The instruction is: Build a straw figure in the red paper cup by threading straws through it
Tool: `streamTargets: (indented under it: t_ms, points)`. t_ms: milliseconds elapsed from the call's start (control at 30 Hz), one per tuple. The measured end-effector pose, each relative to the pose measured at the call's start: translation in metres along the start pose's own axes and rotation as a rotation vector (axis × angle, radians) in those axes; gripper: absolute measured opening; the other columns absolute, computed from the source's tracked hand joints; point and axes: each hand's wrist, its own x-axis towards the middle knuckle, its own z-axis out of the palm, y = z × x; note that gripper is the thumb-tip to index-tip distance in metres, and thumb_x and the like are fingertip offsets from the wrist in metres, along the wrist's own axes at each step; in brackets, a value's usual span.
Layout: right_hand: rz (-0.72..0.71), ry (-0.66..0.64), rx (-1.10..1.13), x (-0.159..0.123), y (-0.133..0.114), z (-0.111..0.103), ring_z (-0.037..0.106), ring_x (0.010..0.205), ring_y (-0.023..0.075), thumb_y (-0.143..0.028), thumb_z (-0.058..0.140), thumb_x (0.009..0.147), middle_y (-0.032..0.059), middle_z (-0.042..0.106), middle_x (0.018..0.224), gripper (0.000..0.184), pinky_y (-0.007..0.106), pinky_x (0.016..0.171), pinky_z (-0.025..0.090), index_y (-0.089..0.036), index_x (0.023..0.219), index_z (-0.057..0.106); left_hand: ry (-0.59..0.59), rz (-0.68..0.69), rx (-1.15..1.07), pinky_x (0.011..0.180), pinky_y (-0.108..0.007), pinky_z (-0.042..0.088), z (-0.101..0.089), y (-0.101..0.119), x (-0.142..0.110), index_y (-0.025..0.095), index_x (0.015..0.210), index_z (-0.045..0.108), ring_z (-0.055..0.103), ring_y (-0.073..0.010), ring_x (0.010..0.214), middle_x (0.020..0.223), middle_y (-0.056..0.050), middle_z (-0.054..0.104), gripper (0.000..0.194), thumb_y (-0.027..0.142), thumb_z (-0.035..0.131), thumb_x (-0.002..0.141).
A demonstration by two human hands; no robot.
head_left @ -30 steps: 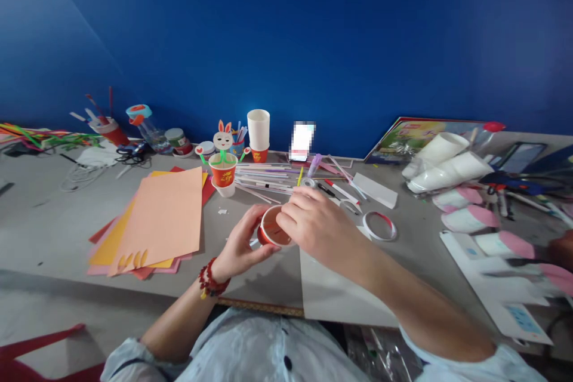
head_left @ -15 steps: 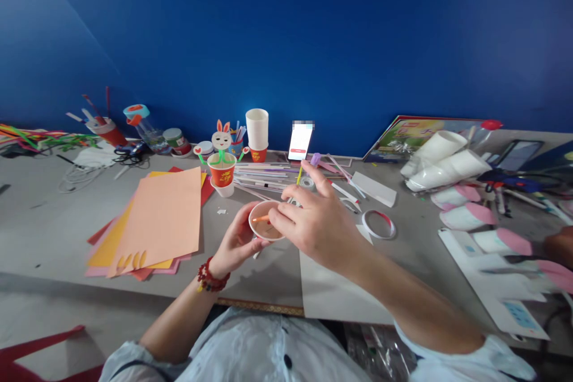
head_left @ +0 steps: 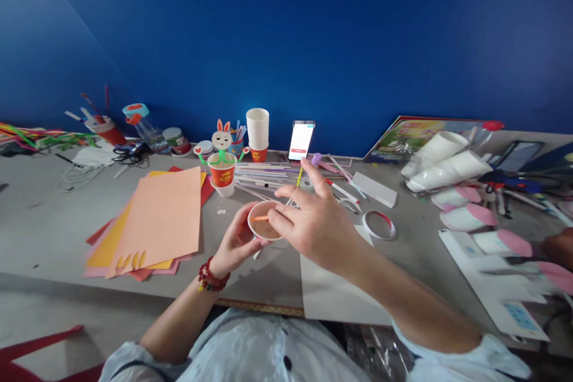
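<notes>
Near the centre of the frame, a paper cup [head_left: 267, 231] was tilted, its round mouth towards the wearer, probably so the inside could be seen. The left hand [head_left: 235, 248] curled firmly around its side, thumb low near the rim. At the mouth, the right hand [head_left: 320, 227] had its thumb and nearby fingers closed on the end of a slim orange strip [head_left: 258, 219]; the index finger stretched clear, perhaps to leave room, and the exact contact was hidden.

Just up and left, a rabbit figure [head_left: 221, 140] with fuzzy-looking green arms rose from a red printed cup [head_left: 222, 175], likely displayed as a model. Behind it, smooth white nested cups [head_left: 257, 126] stood upright; a phone [head_left: 301, 146] leaned upright, apparently for viewing. Flat, matte coloured sheets [head_left: 163, 209] overlapped left of centre, and a ring-shaped tape roll [head_left: 393, 228] lay right of centre.
</notes>
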Motion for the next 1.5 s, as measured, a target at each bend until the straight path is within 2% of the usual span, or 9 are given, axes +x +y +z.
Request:
streamTargets:
  t_ms: [133,433,567,867,1133,1200,1300,1367,1500]
  points:
    - [-0.011,-0.022,-0.013,0.002,-0.001,0.000,0.064,0.105,0.0266,-0.005,0.050,0.091,0.0017,0.069,0.069,0.029,0.069,0.117,0.021,-0.020,0.078,0.070,0.025,0.001,0.044,0.103,-0.035,0.050,-0.002,-0.002,0.000,0.031,0.136,0.050,0.058,-0.0238,0.123,0.134,-0.007,0.059,0.064,0.022,0.078,0.080]
    - [-0.086,-0.141,-0.006,0.004,0.002,0.000,0.064,0.089,0.0220,-0.006,0.051,0.091,-0.0001,0.066,0.063,0.025,0.066,0.117,0.022,-0.018,0.078,0.068,0.024,0.010,0.110,0.103,-0.038,0.050,-0.005,-0.003,-0.002,0.029,0.138,0.049,0.055,-0.0272,0.125,0.136,-0.009,0.056,0.065,0.027,0.079,0.080]
    - [-0.054,-0.153,-0.001,0.003,0.001,0.001,0.063,0.088,0.0209,-0.005,0.051,0.090,-0.0009,0.067,0.066,0.022,0.064,0.117,0.024,-0.019,0.084,0.068,0.019,0.004,0.125,0.104,-0.039,0.049,-0.004,0.000,-0.001,0.028,0.137,0.049,0.055,-0.0278,0.124,0.136,-0.010,0.056,0.065,0.028,0.079,0.080]
    - [-0.007,-0.121,-0.009,0.001,0.002,-0.001,0.062,0.090,0.0205,-0.004,0.053,0.089,-0.0012,0.069,0.069,0.023,0.063,0.117,0.023,-0.020,0.081,0.067,-0.003,-0.007,0.098,0.103,-0.038,0.049,-0.001,0.003,0.001,0.027,0.137,0.050,0.057,-0.0279,0.124,0.135,-0.010,0.058,0.063,0.030,0.078,0.081]
    - [0.023,-0.167,-0.093,0.001,-0.006,-0.003,0.060,0.084,0.0229,-0.002,0.054,0.084,0.0000,0.065,0.060,0.024,0.065,0.114,0.020,-0.019,0.076,0.069,-0.015,0.015,0.252,0.106,-0.041,0.046,-0.003,-0.002,0.001,0.024,0.138,0.047,0.055,-0.0292,0.123,0.136,-0.012,0.055,0.067,0.032,0.078,0.080]
    - [0.051,-0.204,-0.101,0.004,-0.008,-0.006,0.060,0.083,0.0238,-0.002,0.055,0.083,0.0016,0.067,0.061,0.021,0.061,0.108,0.030,-0.018,0.076,0.068,-0.034,0.033,0.294,0.106,-0.042,0.046,-0.002,-0.002,0.002,0.024,0.139,0.046,0.055,-0.0297,0.124,0.136,-0.013,0.054,0.066,0.033,0.077,0.081]
    - [0.072,-0.291,-0.068,0.011,-0.010,-0.010,0.060,0.079,0.0236,-0.001,0.059,0.080,0.0042,0.067,0.062,0.017,0.044,0.084,0.045,-0.015,0.077,0.068,-0.052,0.061,0.382,0.105,-0.043,0.046,0.001,0.000,0.005,0.024,0.138,0.046,0.056,-0.0297,0.122,0.135,-0.013,0.055,0.064,0.033,0.075,0.082]
    - [0.074,-0.368,-0.027,0.016,-0.011,-0.008,0.061,0.078,0.0230,-0.002,0.062,0.079,0.0058,0.068,0.063,0.015,0.036,0.071,0.044,-0.015,0.076,0.069,-0.072,0.094,0.451,0.105,-0.044,0.045,0.003,0.002,0.007,0.024,0.138,0.046,0.055,-0.0302,0.122,0.134,-0.013,0.055,0.064,0.032,0.076,0.081]
    - [0.073,-0.506,0.036,0.021,-0.011,0.003,0.062,0.078,0.0230,-0.007,0.069,0.078,0.0080,0.071,0.066,0.013,0.034,0.067,0.040,-0.017,0.069,0.069,-0.106,0.125,0.547,0.104,-0.044,0.045,0.005,0.009,0.009,0.024,0.136,0.048,0.055,-0.0310,0.121,0.132,-0.013,0.057,0.064,0.031,0.077,0.079]
